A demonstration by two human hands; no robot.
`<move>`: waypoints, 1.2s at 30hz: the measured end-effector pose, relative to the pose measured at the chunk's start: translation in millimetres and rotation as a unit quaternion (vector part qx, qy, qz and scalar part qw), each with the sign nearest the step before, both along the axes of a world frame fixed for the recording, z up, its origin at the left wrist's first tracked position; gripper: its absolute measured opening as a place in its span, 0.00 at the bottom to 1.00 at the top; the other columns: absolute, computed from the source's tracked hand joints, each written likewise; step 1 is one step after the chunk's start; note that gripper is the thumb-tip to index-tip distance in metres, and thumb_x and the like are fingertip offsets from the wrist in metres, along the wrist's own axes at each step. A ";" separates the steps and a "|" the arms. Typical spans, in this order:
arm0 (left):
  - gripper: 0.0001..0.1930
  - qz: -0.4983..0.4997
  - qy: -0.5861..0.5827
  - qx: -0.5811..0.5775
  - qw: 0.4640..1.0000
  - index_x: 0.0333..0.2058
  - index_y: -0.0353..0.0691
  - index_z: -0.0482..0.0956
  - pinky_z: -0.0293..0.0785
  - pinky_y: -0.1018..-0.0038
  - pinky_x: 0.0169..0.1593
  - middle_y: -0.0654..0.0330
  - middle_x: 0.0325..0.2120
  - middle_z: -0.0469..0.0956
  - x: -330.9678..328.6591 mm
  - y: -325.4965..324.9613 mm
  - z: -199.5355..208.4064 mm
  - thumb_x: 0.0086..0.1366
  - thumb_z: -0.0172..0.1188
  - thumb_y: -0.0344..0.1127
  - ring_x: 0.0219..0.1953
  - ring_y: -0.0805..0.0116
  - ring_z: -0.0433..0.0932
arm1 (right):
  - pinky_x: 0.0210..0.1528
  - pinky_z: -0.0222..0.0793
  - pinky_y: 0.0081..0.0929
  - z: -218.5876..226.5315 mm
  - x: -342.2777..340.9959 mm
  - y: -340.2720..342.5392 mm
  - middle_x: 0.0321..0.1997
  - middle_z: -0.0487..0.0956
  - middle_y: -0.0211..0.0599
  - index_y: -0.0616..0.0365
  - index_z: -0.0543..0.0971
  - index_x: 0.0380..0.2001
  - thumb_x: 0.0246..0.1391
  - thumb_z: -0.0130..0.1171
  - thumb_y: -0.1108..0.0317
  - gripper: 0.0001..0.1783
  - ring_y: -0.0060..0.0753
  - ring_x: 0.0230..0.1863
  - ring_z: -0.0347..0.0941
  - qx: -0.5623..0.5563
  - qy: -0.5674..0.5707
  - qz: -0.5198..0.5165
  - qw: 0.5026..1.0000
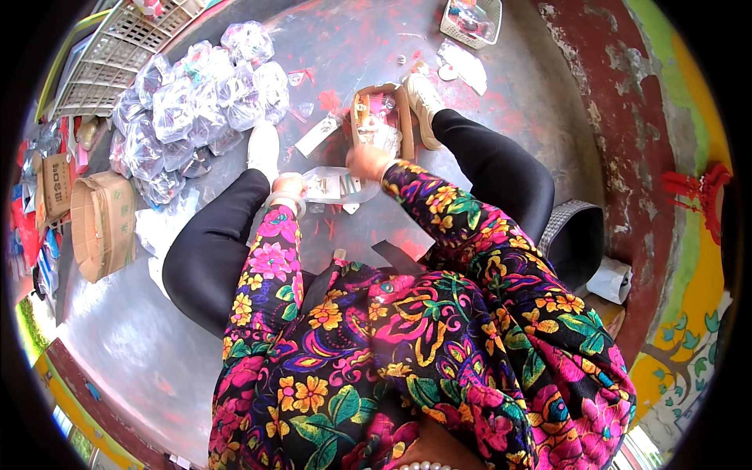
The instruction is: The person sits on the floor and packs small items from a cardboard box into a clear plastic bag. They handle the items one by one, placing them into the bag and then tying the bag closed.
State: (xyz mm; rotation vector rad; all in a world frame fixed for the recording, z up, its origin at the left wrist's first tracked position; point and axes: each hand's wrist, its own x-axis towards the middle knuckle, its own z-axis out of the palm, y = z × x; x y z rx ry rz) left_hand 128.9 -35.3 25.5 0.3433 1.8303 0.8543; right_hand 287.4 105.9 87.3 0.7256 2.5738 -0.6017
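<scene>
Left hand (290, 186) looks closed on the 9 o'clock end of the bag (333, 186), right hand (368, 163) at 2 o'clock, grip can't tell; bag, at torso's 12 o'clock, might spill if thin film slips.

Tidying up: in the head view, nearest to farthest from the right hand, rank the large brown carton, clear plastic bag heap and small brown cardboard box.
1. Small cardboard box, just ahead
2. Bag heap, upper left
3. Large carton, far left
</scene>
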 end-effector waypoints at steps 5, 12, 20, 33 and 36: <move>0.04 -0.068 0.052 -0.011 0.996 0.16 0.37 0.77 0.64 0.74 0.21 0.57 0.12 0.72 -6.5 -2.4 -26.8 0.40 0.53 0.28 0.15 0.69 0.70 | 0.38 0.68 0.33 4.8 12.1 67.6 0.29 0.75 0.47 0.57 0.76 0.28 0.41 0.50 0.64 0.12 0.43 0.34 0.73 0.090 0.050 -0.228 0.968; 0.07 -0.197 0.175 -0.077 0.962 0.20 0.41 0.79 0.69 0.71 0.32 0.56 0.22 0.76 -12.9 -2.9 -58.1 0.43 0.55 0.35 0.28 0.62 0.76 | 0.45 0.65 0.33 -38.1 26.8 59.2 0.46 0.66 0.48 0.60 0.66 0.45 0.44 0.49 0.63 0.23 0.45 0.46 0.68 0.103 -0.061 -0.229 0.966; 0.04 -0.248 0.210 -0.035 0.945 0.18 0.35 0.75 0.62 0.72 0.23 0.57 0.17 0.73 -17.9 -6.8 -51.7 0.43 0.52 0.28 0.18 0.66 0.69 | 0.39 0.68 0.33 17.8 12.3 69.0 0.32 0.76 0.48 0.59 0.79 0.27 0.41 0.52 0.61 0.14 0.43 0.37 0.73 0.052 -0.106 -0.143 0.983; 0.10 0.104 -0.087 0.005 0.991 0.21 0.33 0.75 0.63 0.71 0.14 0.56 0.15 0.74 -1.7 7.8 -5.9 0.53 0.45 0.28 0.14 0.67 0.72 | 0.25 0.69 0.26 39.7 -10.9 -5.2 0.21 0.75 0.41 0.62 0.77 0.23 0.42 0.47 0.72 0.09 0.32 0.22 0.74 -0.061 0.018 0.021 0.998; 0.10 -0.076 0.066 -0.003 0.995 0.21 0.34 0.76 0.65 0.72 0.16 0.57 0.16 0.75 -3.8 0.9 -26.3 0.53 0.45 0.29 0.15 0.67 0.73 | 0.39 0.69 0.31 3.4 -23.3 -52.2 0.31 0.77 0.46 0.59 0.79 0.26 0.38 0.55 0.70 0.08 0.42 0.37 0.74 0.003 -0.051 -0.040 0.998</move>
